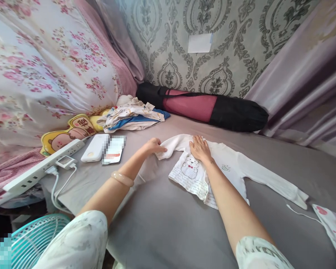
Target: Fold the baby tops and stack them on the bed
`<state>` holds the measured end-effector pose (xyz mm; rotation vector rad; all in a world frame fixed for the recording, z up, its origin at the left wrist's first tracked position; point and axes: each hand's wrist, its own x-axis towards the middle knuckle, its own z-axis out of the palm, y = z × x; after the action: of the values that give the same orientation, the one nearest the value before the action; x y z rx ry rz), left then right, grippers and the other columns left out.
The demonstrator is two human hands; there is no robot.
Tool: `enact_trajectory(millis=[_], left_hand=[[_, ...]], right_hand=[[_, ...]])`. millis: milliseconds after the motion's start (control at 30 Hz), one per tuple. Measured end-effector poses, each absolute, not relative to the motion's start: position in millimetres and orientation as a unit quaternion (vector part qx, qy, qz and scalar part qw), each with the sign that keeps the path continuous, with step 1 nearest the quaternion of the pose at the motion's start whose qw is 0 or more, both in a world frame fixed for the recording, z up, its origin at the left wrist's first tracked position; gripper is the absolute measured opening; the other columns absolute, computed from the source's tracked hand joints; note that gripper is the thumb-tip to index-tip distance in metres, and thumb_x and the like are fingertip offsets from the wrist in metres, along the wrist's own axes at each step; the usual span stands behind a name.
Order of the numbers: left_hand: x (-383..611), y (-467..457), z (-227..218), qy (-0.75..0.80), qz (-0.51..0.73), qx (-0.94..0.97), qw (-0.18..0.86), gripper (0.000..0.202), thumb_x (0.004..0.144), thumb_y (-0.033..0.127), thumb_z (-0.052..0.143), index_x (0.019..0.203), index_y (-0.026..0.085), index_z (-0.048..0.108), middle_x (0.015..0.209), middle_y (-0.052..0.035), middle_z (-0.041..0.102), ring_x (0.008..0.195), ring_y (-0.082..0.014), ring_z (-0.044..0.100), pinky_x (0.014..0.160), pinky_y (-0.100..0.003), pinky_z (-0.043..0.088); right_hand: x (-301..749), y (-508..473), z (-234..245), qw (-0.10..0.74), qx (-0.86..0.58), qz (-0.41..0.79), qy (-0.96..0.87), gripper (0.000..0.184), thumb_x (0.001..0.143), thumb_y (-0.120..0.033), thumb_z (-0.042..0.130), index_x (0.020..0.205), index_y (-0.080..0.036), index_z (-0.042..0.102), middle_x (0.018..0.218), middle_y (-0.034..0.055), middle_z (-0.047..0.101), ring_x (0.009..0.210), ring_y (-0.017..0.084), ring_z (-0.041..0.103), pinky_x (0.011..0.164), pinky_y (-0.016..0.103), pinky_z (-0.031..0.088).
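Note:
A small white long-sleeved baby shirt (229,164) lies spread on the grey bed sheet (162,224), with a bear drawing on its left front panel. My left hand (154,146) pinches the cuff of the left-hand sleeve between thumb and fingers. Flat on the upper part of the shirt, near the shoulder, rests my right hand (201,149), its fingers stretched out. The other sleeve reaches out to the right, untouched.
Left of the shirt are a phone (114,150), a white power bank (95,148) and a power strip (44,168) with cables. Folded clothes (133,116) and a black-and-pink rolled bag (201,106) lie behind. A printed cloth (332,228) is at right; a fan (39,239) stands lower left.

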<state>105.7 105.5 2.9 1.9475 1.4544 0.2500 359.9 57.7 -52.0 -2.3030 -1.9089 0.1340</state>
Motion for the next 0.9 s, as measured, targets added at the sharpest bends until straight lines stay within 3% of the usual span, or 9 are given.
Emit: enact_trajectory(millis=[167,300,400,500,633,900], left_hand=[[93,124,14,0.555,0.206,0.683,0.429,0.021,0.063,0.033,0.073,0.068,0.018,0.058,0.058,0.004,0.054,0.057,-0.0126,0.051,0.052,-0.023,0.034],[93,142,14,0.576,0.251,0.65,0.427,0.016,0.07,0.031,0.066,0.073,0.018,0.058,0.058,0.0042,0.051,0.054,-0.0113,0.049,0.051,-0.023,0.034],[98,153,4,0.601,0.268,0.659,0.363,0.017,0.073,0.032,0.061,0.082,0.017,0.062,0.066,0.001,0.058,0.063,-0.0148,0.055,0.057,-0.024,0.04],[102,161,-9,0.621,0.263,0.682,0.284,0.023,0.078,0.031,0.056,0.092,0.016,0.066,0.084,-0.0051,0.067,0.084,-0.0206,0.062,0.072,-0.029,0.047],[103,162,-24,0.619,0.234,0.727,0.185,0.027,0.086,0.028,0.05,0.105,0.015,0.065,0.107,-0.0128,0.068,0.105,-0.0262,0.061,0.091,-0.035,0.046],[98,140,-21,0.604,0.108,0.788,0.056,0.031,0.098,0.029,0.037,0.117,0.016,0.058,0.12,-0.0177,0.057,0.106,-0.0297,0.061,0.088,-0.038,0.046]], right_hand=[[360,58,-52,0.07,-0.768,0.042,-0.635,0.063,0.102,-0.04,0.014,0.153,-0.008,0.03,0.162,0.0095,0.023,0.15,0.022,0.015,0.121,0.042,0.011],[359,56,-51,0.071,-0.768,0.038,-0.636,0.063,0.101,-0.04,0.015,0.153,-0.008,0.029,0.162,0.0099,0.023,0.15,0.022,0.016,0.121,0.042,0.011],[358,56,-50,0.071,-0.77,0.04,-0.633,0.063,0.101,-0.04,0.015,0.153,-0.008,0.03,0.162,0.0096,0.024,0.15,0.022,0.016,0.121,0.042,0.011],[357,55,-50,0.074,-0.771,0.039,-0.631,0.063,0.101,-0.04,0.015,0.153,-0.008,0.03,0.162,0.009,0.025,0.15,0.022,0.016,0.121,0.042,0.012],[356,55,-50,0.08,-0.772,0.039,-0.629,0.063,0.101,-0.04,0.016,0.153,-0.008,0.031,0.162,0.0088,0.025,0.15,0.022,0.016,0.121,0.042,0.011],[356,56,-52,0.077,-0.775,0.038,-0.626,0.063,0.101,-0.041,0.017,0.153,-0.009,0.03,0.162,0.0087,0.024,0.15,0.022,0.016,0.121,0.041,0.01]])
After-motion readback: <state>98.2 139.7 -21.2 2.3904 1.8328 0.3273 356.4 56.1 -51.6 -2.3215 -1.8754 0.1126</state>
